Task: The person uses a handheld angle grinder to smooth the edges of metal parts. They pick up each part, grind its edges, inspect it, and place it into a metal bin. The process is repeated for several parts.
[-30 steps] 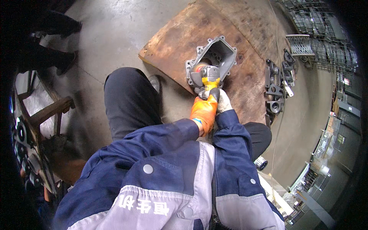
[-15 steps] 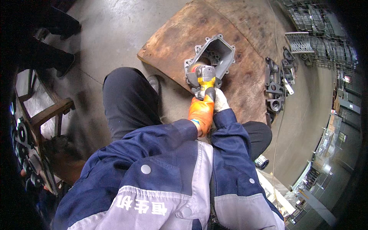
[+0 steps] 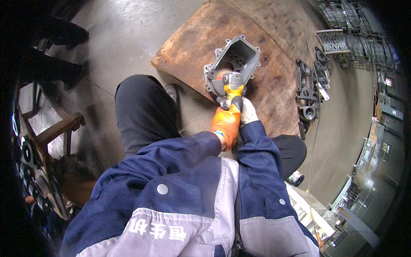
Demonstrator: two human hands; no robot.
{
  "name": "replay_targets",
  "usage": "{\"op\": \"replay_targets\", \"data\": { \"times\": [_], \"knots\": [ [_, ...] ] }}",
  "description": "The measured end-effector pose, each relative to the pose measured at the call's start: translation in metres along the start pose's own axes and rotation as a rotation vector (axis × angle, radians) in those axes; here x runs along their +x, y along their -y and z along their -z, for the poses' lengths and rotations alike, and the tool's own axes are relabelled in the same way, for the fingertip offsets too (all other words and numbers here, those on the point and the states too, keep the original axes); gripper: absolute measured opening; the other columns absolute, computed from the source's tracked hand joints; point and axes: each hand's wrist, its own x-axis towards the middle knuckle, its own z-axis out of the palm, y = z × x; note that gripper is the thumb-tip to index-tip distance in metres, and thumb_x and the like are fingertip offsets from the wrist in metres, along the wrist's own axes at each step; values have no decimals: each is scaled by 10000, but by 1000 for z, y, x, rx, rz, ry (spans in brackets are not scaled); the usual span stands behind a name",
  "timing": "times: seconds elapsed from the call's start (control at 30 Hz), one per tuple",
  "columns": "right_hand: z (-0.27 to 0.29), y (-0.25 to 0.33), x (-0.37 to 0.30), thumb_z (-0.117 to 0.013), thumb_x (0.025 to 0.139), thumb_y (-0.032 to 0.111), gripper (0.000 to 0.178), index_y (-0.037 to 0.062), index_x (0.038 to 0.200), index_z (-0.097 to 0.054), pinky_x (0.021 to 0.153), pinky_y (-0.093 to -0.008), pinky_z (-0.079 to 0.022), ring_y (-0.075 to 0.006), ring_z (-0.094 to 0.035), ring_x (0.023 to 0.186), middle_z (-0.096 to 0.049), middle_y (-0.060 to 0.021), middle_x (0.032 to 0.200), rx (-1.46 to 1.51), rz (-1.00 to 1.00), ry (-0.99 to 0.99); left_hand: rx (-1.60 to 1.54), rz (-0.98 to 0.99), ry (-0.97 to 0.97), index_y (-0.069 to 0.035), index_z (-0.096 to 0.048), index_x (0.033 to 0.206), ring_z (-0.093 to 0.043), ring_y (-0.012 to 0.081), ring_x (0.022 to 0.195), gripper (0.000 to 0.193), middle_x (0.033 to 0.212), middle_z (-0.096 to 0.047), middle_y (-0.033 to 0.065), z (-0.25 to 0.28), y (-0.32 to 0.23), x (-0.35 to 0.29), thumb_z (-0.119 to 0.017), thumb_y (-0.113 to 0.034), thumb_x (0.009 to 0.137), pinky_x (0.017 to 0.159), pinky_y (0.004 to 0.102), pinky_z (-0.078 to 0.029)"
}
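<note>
A yellow and grey angle grinder (image 3: 233, 87) is held in front of me, its head over the near end of a grey cast metal housing (image 3: 250, 57). An orange glove covers my left hand (image 3: 226, 122), which is closed around the grinder's body. Next to it, my right hand (image 3: 248, 112) wears a whitish glove and grips the same tool from the right; most of its fingers are hidden. The grinder's disc is blurred, with a reddish patch beside the tool head. Open side up, the housing shows a deep cavity and a flange with bolt lugs.
Under the housing lies a stained wooden board (image 3: 184, 47). Several dark metal brackets (image 3: 307, 94) line its right side. Wire mesh cages (image 3: 364, 43) stand at far right, and a wooden frame (image 3: 60, 127) is at left. Another person's dark-clad legs (image 3: 60, 64) show at upper left.
Both hands and the grinder have shifted slightly right relative to the housing. My grip on the tool looks the same.
</note>
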Motion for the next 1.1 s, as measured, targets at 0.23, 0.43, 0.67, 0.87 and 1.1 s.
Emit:
{"op": "replay_targets", "data": {
  "times": [0.23,0.43,0.67,0.87,1.1],
  "knots": [
    [31,6,-32,-489,882,239,315,-34,1027,-548,680,-318,-517,-233,-618,721,-625,-137,831,161,40,-159,236,-92,232,68,-528,1127,-555,388,1074,737,1064,-610,271,-17,-1,-9,-525,-602,819,872,392,-430],
    [35,5,-35,-503,878,142,257,-62,1012,-582,676,-334,-519,-232,-626,726,-637,-145,851,-204,131,-257,214,78,188,110,-507,1099,-547,413,1066,780,1041,-601,300,-27,2,-8,-515,-618,820,843,416,-439],
    [-2,2,-6,-573,833,77,166,-12,971,-604,682,-315,-506,-203,-614,714,-635,-112,819,26,-7,0,-1,57,-31,43,-553,1094,-587,394,1005,614,1027,-619,269,-6,1,-1,-559,-512,834,821,422,-450],
    [-5,5,-6,-504,875,166,233,-17,994,-586,685,-333,-519,-221,-623,708,-641,-132,834,-9,-22,-31,49,75,-5,33,-554,1124,-593,360,1021,657,1061,-624,236,1,-16,-12,-579,-547,815,837,396,-449],
    [19,-19,12,-463,915,206,264,19,1031,-609,742,-316,-494,-177,-606,781,-644,-86,880,-178,100,-7,8,33,8,33,-561,1110,-607,371,989,607,1023,-637,234,-5,-3,-1,-542,-511,844,796,410,-464]
  ]
}}
